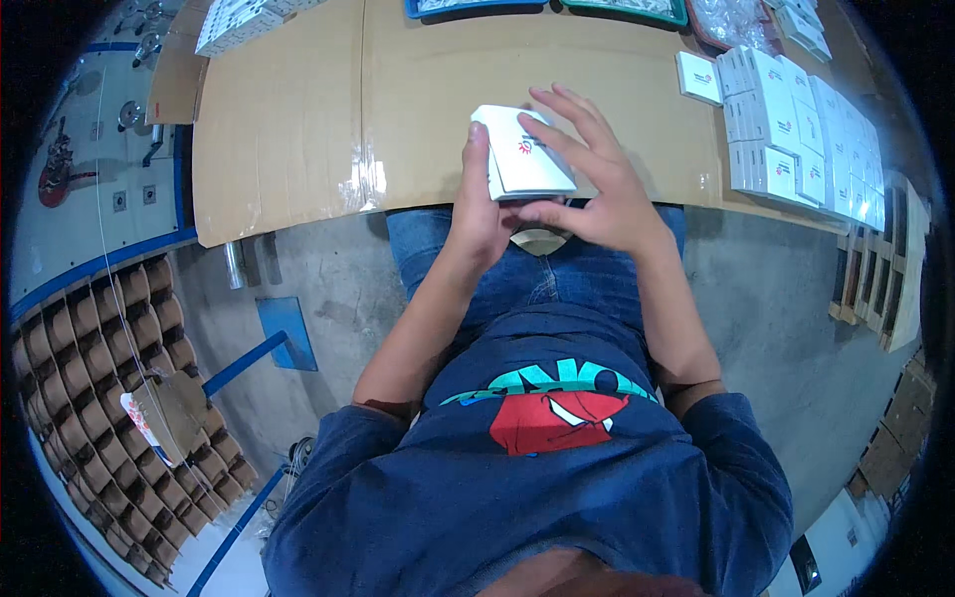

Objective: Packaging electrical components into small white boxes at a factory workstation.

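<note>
A small white cardboard box (534, 164) with a small printed mark is held above the near edge of the cardboard-covered table (284, 119). My left hand (477, 204) grips it from the left, thumb along its side, the other fingers mostly hidden beneath. At the box's right, my right hand (607, 184) curves around it. Its index fingertip touches the top face and its thumb is at the near lower edge, while the other fingers stretch away. Along the left side of the box runs a slanting panel edge; whether that flap is loose I cannot tell.
Stacked white boxes (796, 129) stand at the right, with a single white box (699, 78) beside them. Blue (477, 10) and green (637, 10) trays line the far edge, near clear plastic bags (734, 25). A partitioned cardboard crate (80, 398) sits lower left, a wooden pallet (885, 269) at right.
</note>
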Motion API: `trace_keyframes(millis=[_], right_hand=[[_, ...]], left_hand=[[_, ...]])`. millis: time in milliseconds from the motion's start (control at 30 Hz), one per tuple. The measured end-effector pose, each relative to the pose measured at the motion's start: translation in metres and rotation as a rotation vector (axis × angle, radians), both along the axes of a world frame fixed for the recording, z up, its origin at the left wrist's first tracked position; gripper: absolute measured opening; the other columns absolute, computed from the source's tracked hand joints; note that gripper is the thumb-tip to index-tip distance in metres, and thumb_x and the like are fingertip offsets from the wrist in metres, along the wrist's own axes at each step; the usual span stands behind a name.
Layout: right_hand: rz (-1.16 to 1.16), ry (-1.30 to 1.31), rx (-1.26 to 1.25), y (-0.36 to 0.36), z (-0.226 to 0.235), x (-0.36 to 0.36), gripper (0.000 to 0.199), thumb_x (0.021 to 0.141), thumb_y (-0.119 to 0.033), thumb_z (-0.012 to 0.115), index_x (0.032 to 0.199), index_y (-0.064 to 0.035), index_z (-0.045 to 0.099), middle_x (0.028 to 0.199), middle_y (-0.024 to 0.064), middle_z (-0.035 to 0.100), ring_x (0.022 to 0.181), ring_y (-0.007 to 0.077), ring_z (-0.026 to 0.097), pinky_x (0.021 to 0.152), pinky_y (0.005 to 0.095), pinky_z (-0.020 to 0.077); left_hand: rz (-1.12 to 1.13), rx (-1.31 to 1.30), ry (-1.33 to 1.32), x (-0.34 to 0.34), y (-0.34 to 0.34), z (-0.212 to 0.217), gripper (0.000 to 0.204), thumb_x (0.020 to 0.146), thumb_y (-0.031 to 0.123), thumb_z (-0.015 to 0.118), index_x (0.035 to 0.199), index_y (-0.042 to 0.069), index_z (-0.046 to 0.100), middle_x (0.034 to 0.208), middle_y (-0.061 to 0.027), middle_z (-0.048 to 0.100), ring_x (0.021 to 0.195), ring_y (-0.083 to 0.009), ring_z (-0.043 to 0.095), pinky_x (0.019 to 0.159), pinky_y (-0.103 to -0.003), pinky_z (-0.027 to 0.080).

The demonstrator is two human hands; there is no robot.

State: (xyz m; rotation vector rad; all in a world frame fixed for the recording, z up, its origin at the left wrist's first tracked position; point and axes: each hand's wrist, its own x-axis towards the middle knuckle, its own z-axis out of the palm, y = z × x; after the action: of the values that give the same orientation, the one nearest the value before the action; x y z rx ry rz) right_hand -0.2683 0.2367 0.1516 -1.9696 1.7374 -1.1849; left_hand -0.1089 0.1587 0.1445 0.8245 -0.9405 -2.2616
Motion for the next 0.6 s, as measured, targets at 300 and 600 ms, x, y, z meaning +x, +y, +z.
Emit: trace_keyframes(millis=[300,600], right_hand=[[0.076,-0.41,0.116,-0.005,-0.007,-0.019,0.039,0.09,-0.018,0.078,0.126,-0.0037,0.074,0.125,0.0153,0.074,0.118,0.0256,0.069,0.104,0.0358,0.0523],[0.073,-0.431,0.21,-0.01,-0.007,-0.035,0.032,0.096,-0.02,0.072,0.124,-0.0046,0.075,0.108,0.014,0.079,0.098,0.0208,0.075,0.089,0.0335,0.0574]], left_hand=[[-0.184,0.433,0.204,-0.003,-0.002,-0.008,0.071,0.106,0.067,0.035,0.143,0.008,0.05,0.132,-0.0161,0.061,0.118,-0.0286,0.064,0.103,-0.048,0.055],[-0.104,0.547,0.307,-0.02,0.004,-0.003,0.062,0.107,0.06,0.044,0.134,0.006,0.054,0.124,-0.0137,0.061,0.117,-0.0284,0.063,0.108,-0.049,0.053]])
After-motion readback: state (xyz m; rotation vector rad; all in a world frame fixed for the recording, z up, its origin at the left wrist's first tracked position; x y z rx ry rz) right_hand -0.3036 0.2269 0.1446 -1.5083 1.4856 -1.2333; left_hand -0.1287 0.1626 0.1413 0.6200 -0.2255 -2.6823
